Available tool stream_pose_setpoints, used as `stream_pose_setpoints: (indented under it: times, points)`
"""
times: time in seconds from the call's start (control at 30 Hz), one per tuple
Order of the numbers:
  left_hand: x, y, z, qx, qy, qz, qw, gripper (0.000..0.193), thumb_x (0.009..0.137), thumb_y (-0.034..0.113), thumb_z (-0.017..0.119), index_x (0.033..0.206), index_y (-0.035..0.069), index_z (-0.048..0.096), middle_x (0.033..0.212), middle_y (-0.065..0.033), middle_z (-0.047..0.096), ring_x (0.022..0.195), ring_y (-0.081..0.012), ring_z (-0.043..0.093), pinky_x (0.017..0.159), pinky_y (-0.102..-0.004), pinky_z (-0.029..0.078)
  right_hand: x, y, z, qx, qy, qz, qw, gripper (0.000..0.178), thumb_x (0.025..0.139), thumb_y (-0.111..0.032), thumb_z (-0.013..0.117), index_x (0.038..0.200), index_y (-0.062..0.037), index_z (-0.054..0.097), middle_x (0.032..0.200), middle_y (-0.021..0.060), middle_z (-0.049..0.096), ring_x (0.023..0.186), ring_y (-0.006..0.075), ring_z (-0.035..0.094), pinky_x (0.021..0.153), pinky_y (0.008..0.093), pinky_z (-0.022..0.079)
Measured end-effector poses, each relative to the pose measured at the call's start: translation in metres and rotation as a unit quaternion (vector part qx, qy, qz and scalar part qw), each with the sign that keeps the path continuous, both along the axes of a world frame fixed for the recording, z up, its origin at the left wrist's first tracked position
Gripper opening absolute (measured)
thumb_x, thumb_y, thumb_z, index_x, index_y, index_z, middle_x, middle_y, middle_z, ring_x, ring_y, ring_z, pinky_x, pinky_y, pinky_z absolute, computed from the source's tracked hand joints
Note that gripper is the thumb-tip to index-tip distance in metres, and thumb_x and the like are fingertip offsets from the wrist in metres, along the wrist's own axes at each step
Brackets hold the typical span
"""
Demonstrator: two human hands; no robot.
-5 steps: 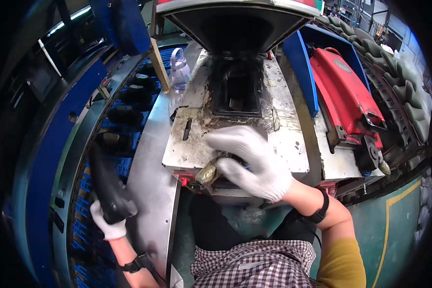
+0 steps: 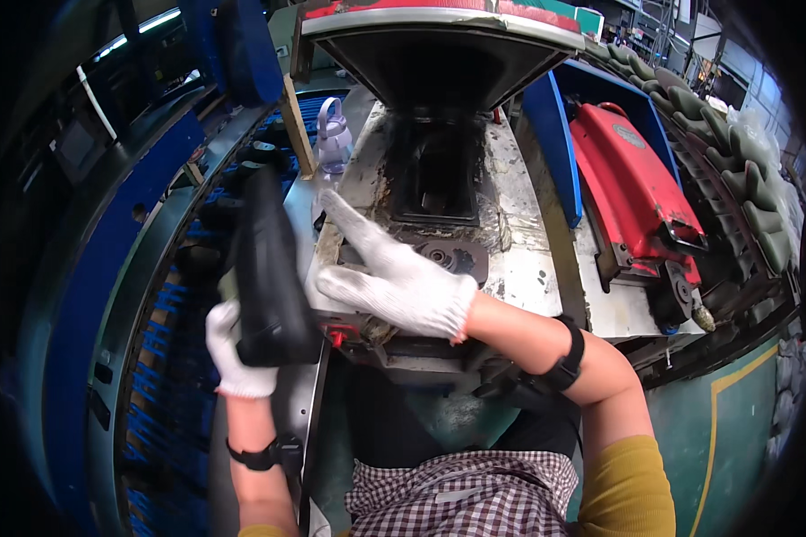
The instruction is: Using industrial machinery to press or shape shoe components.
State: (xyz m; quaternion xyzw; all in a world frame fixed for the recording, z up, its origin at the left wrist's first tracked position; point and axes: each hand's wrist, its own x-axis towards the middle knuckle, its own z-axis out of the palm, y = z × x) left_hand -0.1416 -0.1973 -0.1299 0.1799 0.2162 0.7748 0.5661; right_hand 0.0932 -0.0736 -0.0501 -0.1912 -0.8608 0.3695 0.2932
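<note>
In my white-gloved left hand (image 2: 242, 358) is a black shoe (image 2: 276, 282), standing roughly on end and a little blurred by motion. The fingers behind it are partly hidden. My right hand (image 2: 398, 282), also gloved in white, has its thumb and fingers spread toward the shoe and holds nothing. A small gap shows between those fingertips and the shoe. Below and behind the right hand is a worn, pale machine top (image 2: 530, 268) with a black rectangular recess (image 2: 434, 183). Its dark-lined lid (image 2: 443, 76) is raised at the far side.
On the left runs a conveyor with blue rods (image 2: 152, 376) and dark shoes, bordered by a metal ledge. A lilac bottle (image 2: 334, 143) stands beyond my hands. Right of the machine lies a red machine cover (image 2: 636, 179); racks of greenish shoe-shaped pieces (image 2: 734, 152) line the far right.
My left hand has brought the shoe up and to the right, away from the conveyor. My right hand has moved left from the machine's front toward the shoe, uncovering a round metal fitting.
</note>
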Motion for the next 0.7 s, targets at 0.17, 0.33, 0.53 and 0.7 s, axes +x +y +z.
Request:
stream_pose_setpoints:
  times: [0.17,0.33,0.53,0.7]
  points:
    - [0.044,0.079,0.043,0.034,0.045,-0.162,0.985,0.048,0.1,0.03,0.055,0.134,-0.002,0.061,0.123,-0.0176,0.071,0.112,-0.0287,0.071,0.102,-0.0445,0.057,0.007,0.014,0.018,-0.311,0.16,0.007,0.937,0.097,0.097,-0.034,0.065,0.166,0.0036,0.008,0.15,0.0194,0.052,0.133,0.0234,0.055,0.113,0.0312,0.042]
    - [0.073,0.14,0.074,-0.018,0.386,-0.099,0.917,0.046,0.107,0.024,0.054,0.148,0.005,0.05,0.142,-0.0111,0.062,0.133,-0.0184,0.057,0.113,-0.035,0.045,0.049,0.105,0.026,-0.525,0.296,-0.002,0.798,0.05,0.094,-0.029,0.065,0.132,0.0033,0.058,0.114,0.0187,0.073,0.094,0.0268,0.076,0.089,0.0398,0.062]
    - [0.084,0.119,0.135,0.104,0.473,-0.007,0.875,0.084,0.098,0.013,0.067,0.166,-0.001,0.019,0.159,-0.0247,0.043,0.148,-0.0296,0.043,0.121,-0.0394,0.035,0.064,0.246,-0.039,-0.139,0.132,-0.302,0.934,0.064,0.086,-0.043,0.068,0.137,-0.0041,0.062,0.137,0.0276,0.06,0.119,0.0386,0.068,0.098,0.0457,0.057]
    - [0.076,0.114,0.161,0.219,0.621,0.255,0.708,0.071,0.091,0.008,0.065,0.158,0.002,0.04,0.147,-0.0178,0.058,0.142,-0.0267,0.052,0.12,-0.0403,0.037,0.008,0.209,-0.026,0.121,-0.264,-0.373,0.881,0.073,0.083,-0.061,0.065,0.145,-0.0232,0.061,0.15,0.0236,0.049,0.13,0.0439,0.06,0.107,0.0485,0.052]
